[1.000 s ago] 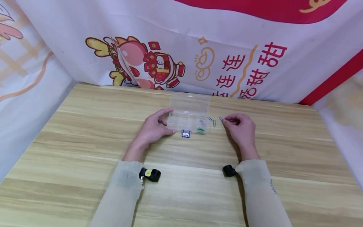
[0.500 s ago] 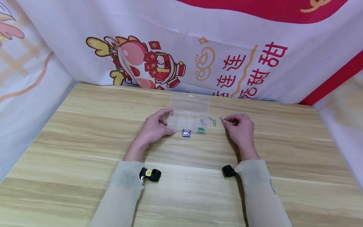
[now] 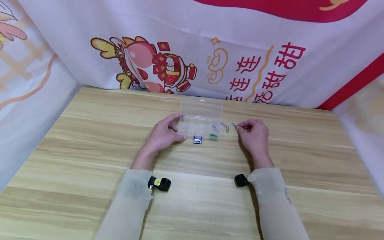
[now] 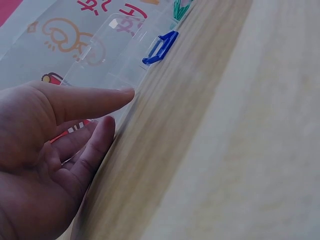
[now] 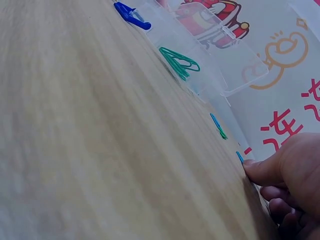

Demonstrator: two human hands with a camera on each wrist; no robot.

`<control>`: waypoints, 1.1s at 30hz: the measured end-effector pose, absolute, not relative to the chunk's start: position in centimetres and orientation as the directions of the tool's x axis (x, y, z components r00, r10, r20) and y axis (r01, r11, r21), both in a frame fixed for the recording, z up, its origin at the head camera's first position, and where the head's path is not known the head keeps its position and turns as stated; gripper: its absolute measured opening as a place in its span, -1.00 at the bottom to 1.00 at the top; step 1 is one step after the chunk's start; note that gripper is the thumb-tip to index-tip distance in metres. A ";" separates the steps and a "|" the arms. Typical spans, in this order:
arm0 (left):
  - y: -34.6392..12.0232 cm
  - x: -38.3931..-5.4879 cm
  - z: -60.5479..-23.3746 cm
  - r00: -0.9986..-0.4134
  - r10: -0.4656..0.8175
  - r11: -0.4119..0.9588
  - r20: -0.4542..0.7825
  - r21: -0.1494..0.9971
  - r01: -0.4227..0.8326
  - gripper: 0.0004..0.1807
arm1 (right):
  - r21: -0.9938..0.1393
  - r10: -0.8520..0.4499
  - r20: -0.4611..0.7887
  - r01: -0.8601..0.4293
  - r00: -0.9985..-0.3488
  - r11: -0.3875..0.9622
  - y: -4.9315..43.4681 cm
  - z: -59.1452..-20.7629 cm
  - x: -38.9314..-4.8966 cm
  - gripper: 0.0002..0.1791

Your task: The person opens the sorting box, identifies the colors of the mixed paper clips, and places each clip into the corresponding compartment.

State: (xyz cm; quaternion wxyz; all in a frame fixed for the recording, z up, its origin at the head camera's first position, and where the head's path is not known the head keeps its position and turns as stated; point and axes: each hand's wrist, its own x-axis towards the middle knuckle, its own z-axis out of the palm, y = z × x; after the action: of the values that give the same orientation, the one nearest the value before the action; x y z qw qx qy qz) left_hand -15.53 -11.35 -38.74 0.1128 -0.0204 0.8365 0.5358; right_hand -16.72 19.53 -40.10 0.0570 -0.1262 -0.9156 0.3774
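Note:
A clear plastic compartment box (image 3: pixel 189 126) lies with its lid (image 3: pixel 201 108) raised toward the back. My left hand (image 3: pixel 163 135) holds its left end, thumb at the front corner and forefinger at the back one. The blue latch (image 3: pixel 197 140) hangs down at the front edge. Green paper clips (image 5: pixel 179 63) lie in the front right compartment, and a blue paper clip (image 3: pixel 214 126) lies behind them. My right hand (image 3: pixel 254 135) pinches a blue paper clip (image 5: pixel 240 157) close over the table, right of the box.
A loose blue paper clip (image 3: pixel 223 124) and a green one (image 3: pixel 227 129) lie together between the box and my right hand. A printed white cloth (image 3: pixel 120 20) hangs along the table's (image 3: pixel 192 200) back edge.

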 end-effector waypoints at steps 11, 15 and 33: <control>-11.3 -15.5 -38.9 -0.975 0.086 0.428 -0.204 0.892 -0.149 -0.10 | -0.695 0.268 -0.025 0.209 -0.963 0.688 19.4 -39.8 -16.8 -0.80; -11.2 -15.5 -38.8 -0.974 0.085 0.431 -0.209 0.889 -0.153 -0.10 | -0.693 0.268 -0.017 0.204 -0.963 0.691 19.5 -39.9 -16.9 -0.81; -11.1 -15.5 -38.8 -0.974 0.082 0.433 -0.210 0.888 -0.155 -0.12 | -0.705 0.241 0.025 0.154 -0.970 0.693 19.5 -40.4 -16.6 -0.82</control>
State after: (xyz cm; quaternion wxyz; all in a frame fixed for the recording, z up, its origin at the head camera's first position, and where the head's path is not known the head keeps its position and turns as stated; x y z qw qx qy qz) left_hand -15.53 -11.12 -38.77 0.1114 -0.0216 0.8390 0.5321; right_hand -16.62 19.55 -40.36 0.0575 -0.1076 -0.9181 0.3770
